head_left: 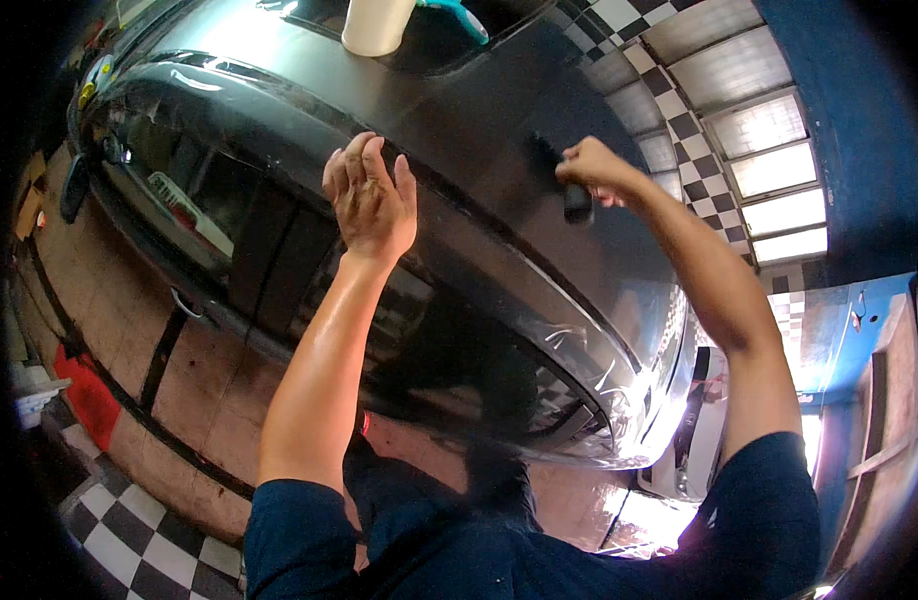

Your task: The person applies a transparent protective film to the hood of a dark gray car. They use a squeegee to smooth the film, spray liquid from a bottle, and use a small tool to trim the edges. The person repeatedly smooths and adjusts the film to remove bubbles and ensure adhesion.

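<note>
A dark, glossy car [459,130] fills the middle, seen from its side with the roof stretching away from me. My right hand [594,172] is closed around a black-handled tool [578,205] over the roof at the right. A dark end of it shows beyond my fist, against the dark paint, and its exact kind is unclear. Over the roof's near edge, above the side windows, my left hand [372,195] is raised with its fingers apart and nothing in them. Whether its fingertips touch the car cannot be made out.
A cream cylindrical container [377,28] stands on the roof at the top, beside a teal object [466,22]. The side mirror [74,188] sticks out at far left. A blue wall [869,130] and lit window panes [779,185] are on the right. Below left lies a checkered floor [129,540].
</note>
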`<act>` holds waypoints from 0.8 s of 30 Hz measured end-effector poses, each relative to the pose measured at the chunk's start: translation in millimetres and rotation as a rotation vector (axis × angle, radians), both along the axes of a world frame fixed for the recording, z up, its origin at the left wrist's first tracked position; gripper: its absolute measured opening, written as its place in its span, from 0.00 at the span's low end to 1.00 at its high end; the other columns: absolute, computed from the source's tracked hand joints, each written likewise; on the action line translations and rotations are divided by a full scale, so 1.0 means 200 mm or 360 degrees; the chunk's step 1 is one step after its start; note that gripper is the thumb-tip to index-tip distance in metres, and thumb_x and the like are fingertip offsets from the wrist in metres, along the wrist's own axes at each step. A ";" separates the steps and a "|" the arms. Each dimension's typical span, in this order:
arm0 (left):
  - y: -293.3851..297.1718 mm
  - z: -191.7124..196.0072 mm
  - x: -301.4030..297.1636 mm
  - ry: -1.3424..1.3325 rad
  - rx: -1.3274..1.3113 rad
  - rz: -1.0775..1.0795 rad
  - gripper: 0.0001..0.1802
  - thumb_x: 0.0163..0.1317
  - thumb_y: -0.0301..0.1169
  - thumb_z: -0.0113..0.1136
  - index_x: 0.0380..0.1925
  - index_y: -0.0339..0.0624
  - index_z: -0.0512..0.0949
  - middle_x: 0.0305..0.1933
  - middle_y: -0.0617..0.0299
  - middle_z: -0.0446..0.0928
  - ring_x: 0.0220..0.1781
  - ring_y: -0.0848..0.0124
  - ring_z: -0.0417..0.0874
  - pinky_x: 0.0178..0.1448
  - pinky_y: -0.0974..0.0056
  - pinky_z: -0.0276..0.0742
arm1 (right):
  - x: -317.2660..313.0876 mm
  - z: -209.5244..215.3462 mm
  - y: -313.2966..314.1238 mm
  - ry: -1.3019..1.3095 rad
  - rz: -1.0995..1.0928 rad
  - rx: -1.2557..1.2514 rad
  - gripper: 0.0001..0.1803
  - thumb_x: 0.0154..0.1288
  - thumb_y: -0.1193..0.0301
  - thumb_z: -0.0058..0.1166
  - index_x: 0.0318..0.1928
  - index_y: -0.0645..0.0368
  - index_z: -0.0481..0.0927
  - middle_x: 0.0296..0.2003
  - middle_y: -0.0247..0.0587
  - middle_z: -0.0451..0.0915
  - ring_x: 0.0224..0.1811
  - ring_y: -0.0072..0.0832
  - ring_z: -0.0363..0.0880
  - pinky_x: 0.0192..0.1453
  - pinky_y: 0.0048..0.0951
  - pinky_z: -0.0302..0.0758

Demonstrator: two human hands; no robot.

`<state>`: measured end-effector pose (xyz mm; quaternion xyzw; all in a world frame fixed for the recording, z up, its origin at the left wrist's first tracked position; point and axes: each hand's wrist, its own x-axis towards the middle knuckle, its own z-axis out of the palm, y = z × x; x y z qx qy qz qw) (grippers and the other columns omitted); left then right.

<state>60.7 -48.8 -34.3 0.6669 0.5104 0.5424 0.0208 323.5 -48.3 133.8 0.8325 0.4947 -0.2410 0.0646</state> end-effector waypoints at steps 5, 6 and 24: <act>0.04 -0.04 -0.10 0.0093 -0.0031 0.0101 0.17 0.67 0.33 0.53 0.53 0.41 0.67 0.57 0.53 0.68 0.61 0.52 0.66 0.68 0.48 0.56 | -0.50 0.07 -0.41 0.0568 0.0185 -0.0413 0.36 0.53 0.69 0.57 0.65 0.65 0.69 0.12 0.28 0.68 0.08 0.15 0.60 0.08 0.23 0.55; 0.04 -0.03 -0.06 0.0078 -0.0034 0.0088 0.17 0.67 0.33 0.53 0.53 0.41 0.67 0.57 0.53 0.68 0.61 0.52 0.66 0.68 0.48 0.56 | -0.43 0.02 -0.45 0.0560 0.0137 -0.0408 0.34 0.54 0.69 0.57 0.63 0.68 0.70 0.16 0.32 0.72 0.13 0.17 0.67 0.15 0.25 0.65; 0.00 0.01 -0.06 -0.0016 -0.0019 0.0051 0.16 0.64 0.29 0.54 0.51 0.39 0.67 0.55 0.52 0.71 0.59 0.53 0.69 0.67 0.49 0.57 | -0.54 -0.06 0.46 0.0049 0.0422 0.0057 0.15 0.51 0.61 0.59 0.24 0.62 0.79 0.16 0.41 0.76 0.15 0.31 0.77 0.14 0.33 0.69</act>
